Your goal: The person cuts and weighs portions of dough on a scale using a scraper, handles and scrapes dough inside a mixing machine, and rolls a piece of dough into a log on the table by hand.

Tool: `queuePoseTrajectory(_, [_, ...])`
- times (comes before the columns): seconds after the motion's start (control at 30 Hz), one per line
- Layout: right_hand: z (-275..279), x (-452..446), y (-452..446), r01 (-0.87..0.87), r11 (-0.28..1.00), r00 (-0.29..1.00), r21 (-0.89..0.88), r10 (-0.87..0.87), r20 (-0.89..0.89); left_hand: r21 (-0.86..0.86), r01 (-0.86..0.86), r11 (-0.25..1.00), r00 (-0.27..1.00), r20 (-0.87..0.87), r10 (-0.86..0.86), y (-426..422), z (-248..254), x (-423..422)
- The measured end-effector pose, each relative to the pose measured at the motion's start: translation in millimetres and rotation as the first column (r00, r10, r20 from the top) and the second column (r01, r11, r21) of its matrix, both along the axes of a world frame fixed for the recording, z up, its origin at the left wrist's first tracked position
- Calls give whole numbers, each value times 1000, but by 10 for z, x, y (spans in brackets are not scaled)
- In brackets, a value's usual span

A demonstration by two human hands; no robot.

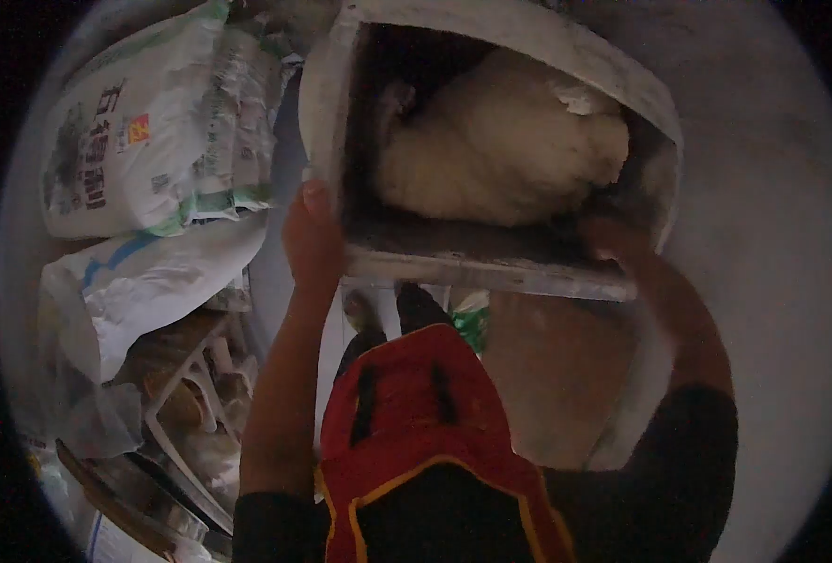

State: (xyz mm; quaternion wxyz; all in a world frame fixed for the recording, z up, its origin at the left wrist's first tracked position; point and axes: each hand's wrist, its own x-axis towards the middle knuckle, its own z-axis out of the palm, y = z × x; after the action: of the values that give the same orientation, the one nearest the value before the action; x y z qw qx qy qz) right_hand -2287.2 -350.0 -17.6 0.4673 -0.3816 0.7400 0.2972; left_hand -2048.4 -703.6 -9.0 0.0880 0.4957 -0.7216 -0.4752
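A large pale lump that looks like dough (505,141) lies inside a deep, dark-walled container with a light, worn rim (491,270). My left hand (315,235) is closed on the container's left edge, near its front corner, with the thumb on top. At the front right, my right hand (613,235) reaches over the rim into the container, close to the lump's lower right side. Its fingers are dim and blurred, so their pose is unclear.
Stacked printed sacks (134,141) stand at the left, above a white bag (167,281). Below are a rack-like frame (186,450) and assorted items. A brown board (557,375) and a green packet (471,324) lie beneath the container. My feet are under its front edge.
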Motion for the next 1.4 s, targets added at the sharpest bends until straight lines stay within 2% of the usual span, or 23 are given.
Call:
queuePoseTrajectory(0.1, [-367,-160,117,55,998,997,-36,-53,49,-249,29,968,999,-20,-34,46,50,-33])
queuePoseTrajectory(0.2, [-426,-124,148,115,992,989,-57,-109,98,-315,126,941,985,-72,-156,24,119,2])
queuePoseTrajectory(0.23, [-345,-166,163,87,995,991,-49,-81,108,-314,141,939,986,-38,-160,22,179,-12])
queuePoseTrajectory(0.3, [491,-121,-256,31,999,990,-13,-29,140,-290,172,942,985,39,-168,53,285,-6])
queuePoseTrajectory(0.4, [990,-251,-321,173,982,980,-79,-164,108,-258,121,958,988,-61,-141,17,79,21])
queuePoseTrajectory(0.47, [860,-318,-197,85,984,991,-156,-68,113,-475,96,875,977,-123,-175,34,-68,40])
queuePoseTrajectory(0.5, [800,-328,-160,43,980,994,-196,-21,111,-478,88,874,976,-134,-172,36,-102,57])
queuePoseTrajectory(0.53, [752,-327,-160,40,992,996,-116,-30,82,-481,80,873,975,-144,-169,39,-112,61])
queuePoseTrajectory(0.6, [775,-179,-409,39,998,999,41,-40,18,-280,72,957,986,-124,-110,23,21,17])
queuePoseTrajectory(0.7, [728,-101,-419,-15,997,999,-80,13,-33,-214,63,975,987,-130,-93,16,54,8])
queuePoseTrajectory(0.77, [389,-70,-171,60,986,995,-158,-71,-64,-220,69,973,991,-97,-92,0,66,-4])
queuePoseTrajectory(0.8, [29,-84,40,70,978,996,-195,-80,-45,-220,74,973,993,-76,-93,-8,73,-3])
queuePoseTrajectory(0.93, [-1797,-228,1014,128,924,992,-360,-120,45,-215,74,974,997,-2,-76,37,111,-12])
queuePoseTrajectory(0.97, [-1943,-194,953,139,900,990,-413,-126,58,-214,78,974,996,-15,-83,35,110,-5])
queuePoseTrajectory(1.0, [-2002,-203,967,216,936,976,-277,-200,83,-209,82,974,996,-22,-88,31,107,1])
queuePoseTrajectory(1.1, [-2108,-178,811,279,776,954,-565,-293,68,-143,29,989,1000,15,-27,26,173,-19])
queuePoseTrajectory(1.13, [-2078,-96,821,208,742,963,-637,-269,2,-134,51,990,999,20,-48,42,183,2])
queuePoseTrajectory(1.2, [-1670,-53,461,32,654,966,-756,-216,-146,-120,73,990,997,21,-71,19,179,9])
queuePoseTrajectory(1.27, [-733,-49,83,-21,900,984,-435,-58,-167,-151,132,980,991,0,-134,-6,148,23])
queuePoseTrajectory(1.3, [-226,-41,-141,-51,961,987,-273,8,-158,-165,161,973,986,-15,-166,-15,132,29])
queuePoseTrajectory(1.4, [745,-113,-539,-184,978,973,-100,167,-159,-290,153,945,983,-54,-176,2,46,38])
